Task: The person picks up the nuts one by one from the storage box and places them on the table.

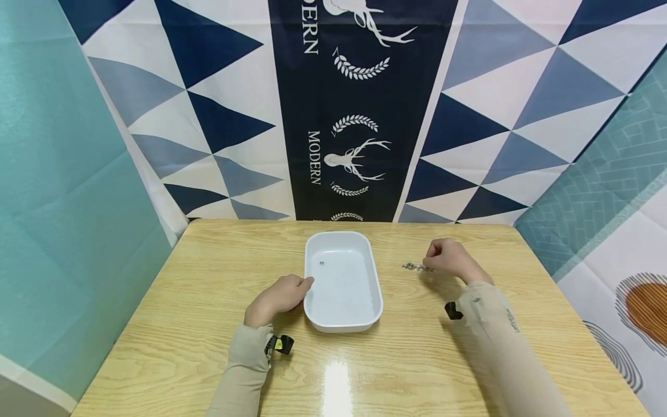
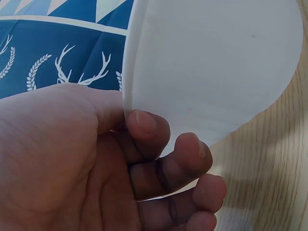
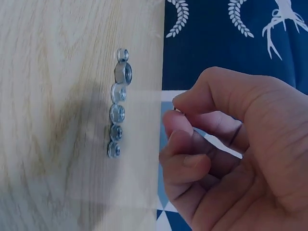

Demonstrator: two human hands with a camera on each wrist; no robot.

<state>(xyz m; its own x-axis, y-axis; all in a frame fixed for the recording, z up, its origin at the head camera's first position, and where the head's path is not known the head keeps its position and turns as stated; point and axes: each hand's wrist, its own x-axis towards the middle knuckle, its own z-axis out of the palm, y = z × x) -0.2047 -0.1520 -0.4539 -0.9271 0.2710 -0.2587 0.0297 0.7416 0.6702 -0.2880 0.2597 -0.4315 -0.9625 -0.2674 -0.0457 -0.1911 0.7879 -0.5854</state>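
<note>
A white rectangular tray [image 1: 341, 330] stands on the table, with one small round metal piece [image 1: 321, 263] lying inside it near the far left. My left hand [image 1: 281, 294] grips the tray's left rim; in the left wrist view the thumb is on one side of the white wall [image 2: 216, 57] and the curled fingers on the other. To the right of the tray, several small ring-shaped metal nuts [image 3: 117, 113] lie in a line. Just by the right end of that line, my right hand [image 1: 452, 258] pinches a tiny dark-edged piece [image 3: 177, 110], mostly hidden between thumb and forefinger.
The wooden table [image 1: 208, 347] ends at a patterned cloth backdrop [image 1: 354, 116] behind the tray. A teal panel [image 1: 78, 174] rises at the left, and another patterned sheet [image 1: 625, 231] hangs at the right. Black wrist cameras [image 1: 283, 344] sit on both sleeves.
</note>
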